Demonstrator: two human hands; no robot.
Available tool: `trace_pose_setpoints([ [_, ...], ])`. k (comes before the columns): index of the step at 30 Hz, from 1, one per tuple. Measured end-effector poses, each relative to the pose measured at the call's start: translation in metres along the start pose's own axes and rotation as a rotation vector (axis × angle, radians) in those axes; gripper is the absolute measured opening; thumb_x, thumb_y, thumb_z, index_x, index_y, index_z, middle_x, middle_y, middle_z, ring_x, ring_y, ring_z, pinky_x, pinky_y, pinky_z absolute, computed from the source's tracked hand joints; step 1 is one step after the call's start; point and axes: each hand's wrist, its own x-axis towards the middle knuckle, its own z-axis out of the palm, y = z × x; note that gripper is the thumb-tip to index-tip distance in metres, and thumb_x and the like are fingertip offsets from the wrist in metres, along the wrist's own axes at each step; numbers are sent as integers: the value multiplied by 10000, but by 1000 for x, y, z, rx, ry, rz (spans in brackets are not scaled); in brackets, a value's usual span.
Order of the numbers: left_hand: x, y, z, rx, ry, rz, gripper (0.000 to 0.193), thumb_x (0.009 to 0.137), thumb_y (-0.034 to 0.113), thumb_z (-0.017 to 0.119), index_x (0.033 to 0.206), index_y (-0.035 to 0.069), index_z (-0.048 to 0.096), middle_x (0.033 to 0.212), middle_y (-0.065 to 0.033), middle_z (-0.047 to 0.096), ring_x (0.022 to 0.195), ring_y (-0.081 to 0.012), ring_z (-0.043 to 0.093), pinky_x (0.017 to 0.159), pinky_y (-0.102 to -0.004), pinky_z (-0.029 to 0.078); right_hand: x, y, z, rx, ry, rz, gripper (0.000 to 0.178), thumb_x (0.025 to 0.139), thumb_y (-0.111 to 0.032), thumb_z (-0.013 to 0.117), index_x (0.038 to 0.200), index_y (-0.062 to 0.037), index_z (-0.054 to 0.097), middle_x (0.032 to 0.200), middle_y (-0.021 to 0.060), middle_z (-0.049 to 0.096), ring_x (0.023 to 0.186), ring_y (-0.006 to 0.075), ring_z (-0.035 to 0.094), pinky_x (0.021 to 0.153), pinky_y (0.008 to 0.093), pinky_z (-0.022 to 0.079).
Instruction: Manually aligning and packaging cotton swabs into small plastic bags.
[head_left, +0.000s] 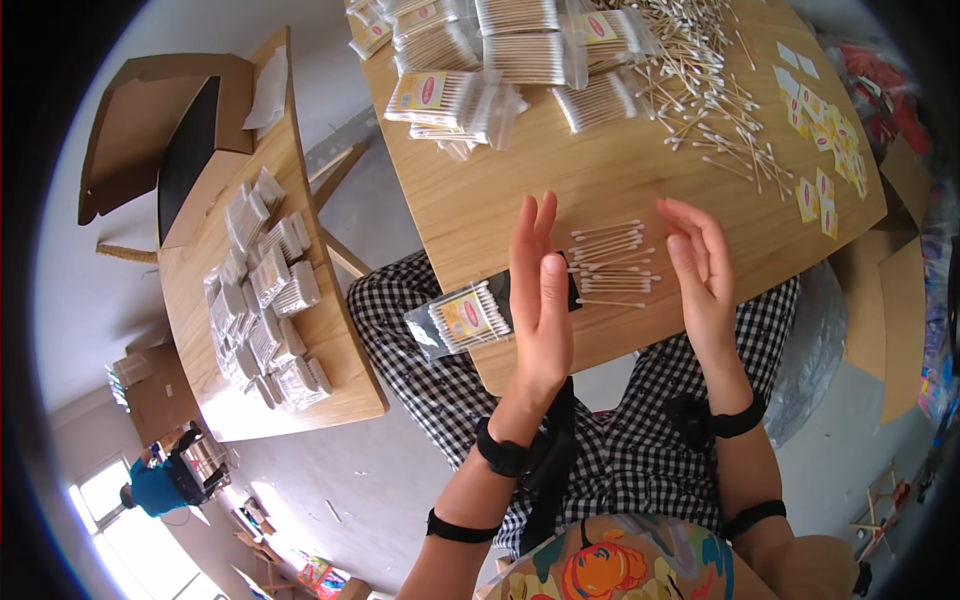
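Above the near edge of the wooden table (470,200), my left hand (540,300) is held upright with its fingers stretched out, holding nothing. My right hand (704,275) faces it from the other side, fingers extended and slightly curved, also without anything in it. Between the two lies a small, roughly lined-up group of loose cotton swabs (615,262). A black flat piece (572,283) shows partly behind my left hand. Just left of that hand, a clear bag (465,318) with cotton swabs and a yellow label lies at the table edge.
Filled swab packets (520,55) are stacked at the far left of the table. Beside them spreads a heap of loose swabs (700,90); yellow labels (825,130) lie right. A second table (345,350) holds more packets (265,290) and an open cardboard box (205,150).
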Motion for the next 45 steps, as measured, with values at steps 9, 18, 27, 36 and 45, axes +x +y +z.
trace_pose_setpoints([
  [9, -47, 0, 12, 1019, -343, 258, 855, 942, 428, 641, 1547, -63, 287, 1609, -254, 308, 1520, -395, 255, 1217, -563, 188, 7, -10, -7, -566, -204, -320, 215, 825, 75, 652, 1002, -43, 621, 932, 101, 650, 895, 325, 598, 800, 404, 485],
  [18, -47, -20, 25, 1273, -372, 236, 982, 876, 612, 613, 1533, -62, 332, 1620, -220, 309, 1536, -340, 236, 1226, -537, 193, 21, -12, -3, -690, -327, -347, 137, 833, 35, 637, 907, -53, 563, 861, 94, 614, 860, 323, 584, 784, 436, 484],
  [27, -49, -21, 24, 1295, -369, 252, 998, 870, 642, 590, 1549, -38, 320, 1630, -175, 314, 1538, -308, 240, 1233, -523, 192, 23, -16, 2, -781, -348, -359, 97, 857, 17, 612, 901, -47, 554, 864, 105, 612, 871, 330, 585, 790, 442, 486],
  [36, -49, -20, 20, 1294, -424, 274, 950, 911, 653, 528, 1560, -8, 318, 1641, -140, 309, 1543, -270, 236, 1246, -499, 159, 22, -14, 1, -788, -361, -371, 126, 836, 39, 609, 903, -47, 545, 868, 114, 607, 873, 341, 584, 793, 451, 483],
  [45, -49, -20, 20, 1255, -421, 278, 916, 913, 606, 570, 1552, -6, 333, 1635, -144, 320, 1537, -280, 253, 1236, -510, 189, 18, -11, -1, -725, -331, -319, 100, 899, 29, 580, 948, -38, 525, 880, 134, 603, 870, 361, 581, 788, 463, 472],
])
